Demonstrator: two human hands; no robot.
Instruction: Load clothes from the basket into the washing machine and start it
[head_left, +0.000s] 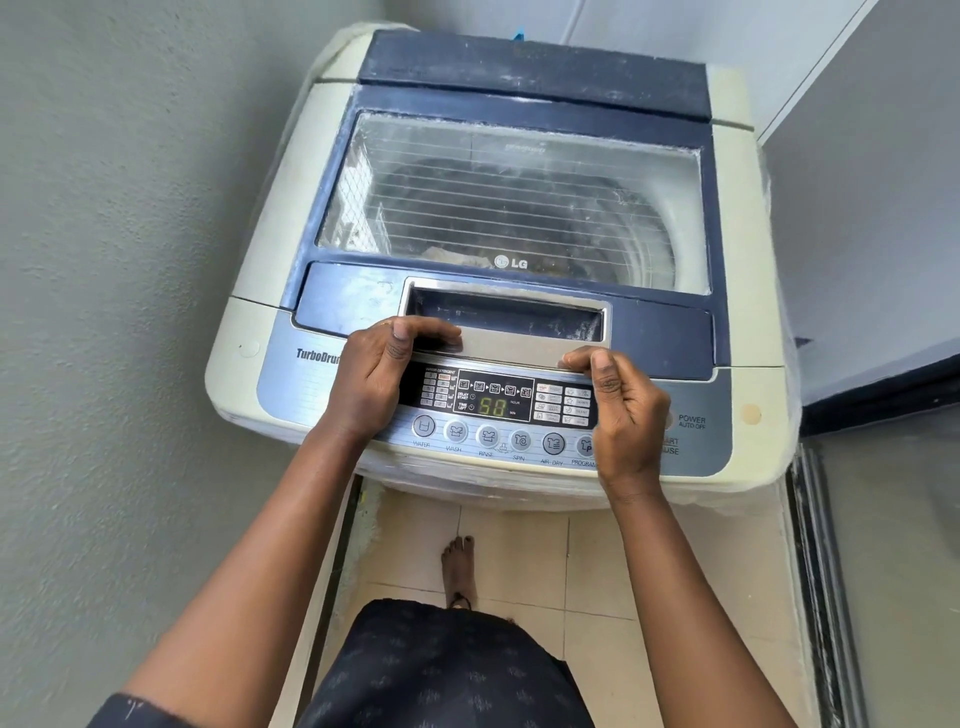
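A cream and blue top-loading washing machine (260, 218) stands in front of me with its glass lid (509, 208) down. Dark clothes (498, 228) show dimly through the glass inside the drum. The control panel (493, 405) is lit and its display reads 58. My left hand (379, 374) grips the left end of the silver lid handle (514, 343), fingers curled over its front lip. My right hand (623, 405) pinches the handle's right end with thumb and forefinger, the other fingers curled. No basket is in view.
A grey wall (130, 260) runs close along the machine's left side. A dark-framed door or panel (883, 234) stands to the right. My bare foot (457, 566) is on the tiled floor (597, 561) just before the machine.
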